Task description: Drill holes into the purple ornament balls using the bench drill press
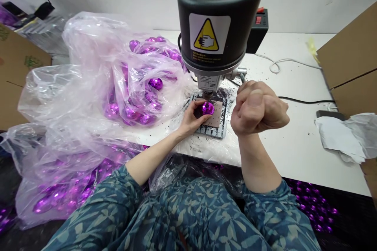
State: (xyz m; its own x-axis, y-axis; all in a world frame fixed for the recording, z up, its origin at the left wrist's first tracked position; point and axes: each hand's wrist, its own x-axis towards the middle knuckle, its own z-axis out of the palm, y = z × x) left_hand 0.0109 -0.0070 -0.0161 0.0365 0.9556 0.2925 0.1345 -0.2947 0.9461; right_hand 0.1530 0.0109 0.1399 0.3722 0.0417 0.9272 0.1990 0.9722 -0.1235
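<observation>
A small bench drill press stands on the white table, its black head bearing a yellow warning label. My left hand pinches a shiny purple bead-like piece on the drill's base plate, right under the spindle. My right hand is closed in a fist round the drill's metal feed lever, to the right of the spindle. Dark swarf lies scattered round the base plate.
A big clear plastic bag full of purple pieces sits to the left, with more purple pieces lower down in a second bag and at the right. Cardboard boxes flank the table. Crumpled white paper and cables lie right.
</observation>
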